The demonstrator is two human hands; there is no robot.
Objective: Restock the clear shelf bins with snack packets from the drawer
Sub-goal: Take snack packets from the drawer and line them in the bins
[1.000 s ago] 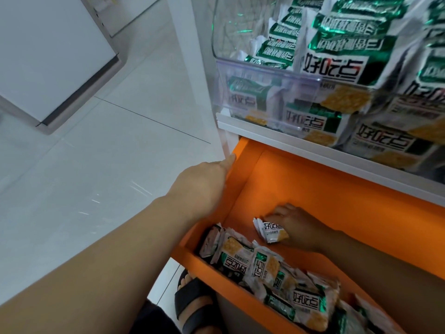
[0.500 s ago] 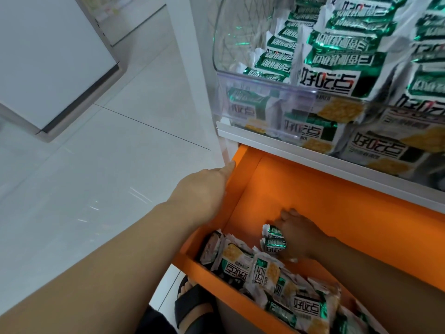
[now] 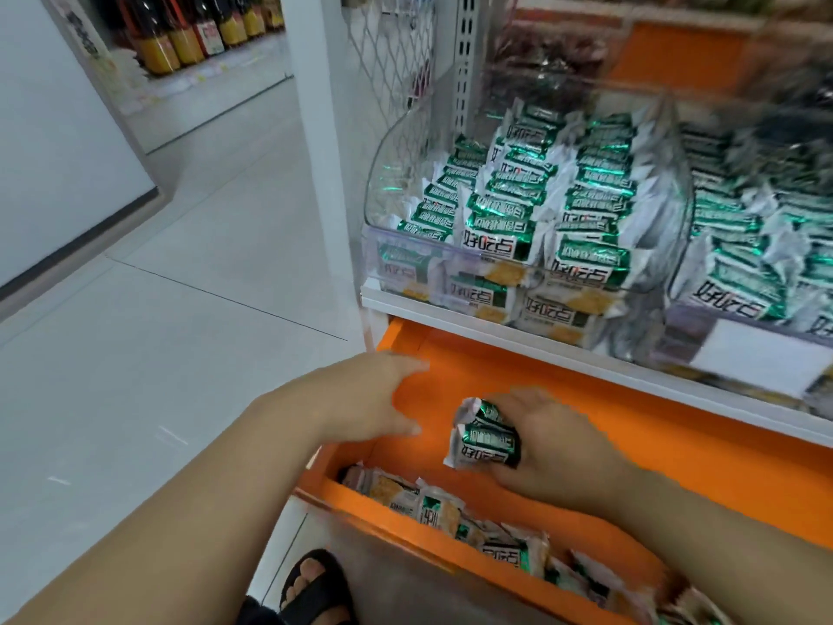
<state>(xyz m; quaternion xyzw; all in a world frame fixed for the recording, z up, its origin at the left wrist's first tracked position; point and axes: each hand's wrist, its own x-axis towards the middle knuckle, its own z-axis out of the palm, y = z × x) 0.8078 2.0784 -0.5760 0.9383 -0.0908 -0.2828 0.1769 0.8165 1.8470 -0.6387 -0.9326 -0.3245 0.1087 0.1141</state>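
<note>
Orange drawer (image 3: 631, 439): packets (image 3: 487, 439) in right hand (image 3: 554, 448), long axis sideways

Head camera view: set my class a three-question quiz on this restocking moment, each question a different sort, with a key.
1. True or false: the right hand grips snack packets.
2. In the orange drawer, the loose packets lie: A by the nearest wall; B by the farthest wall; C nowhere.
3. Fill in: the clear bin sits ___ the drawer.
Key: 1 true; 2 A; 3 above.
</note>
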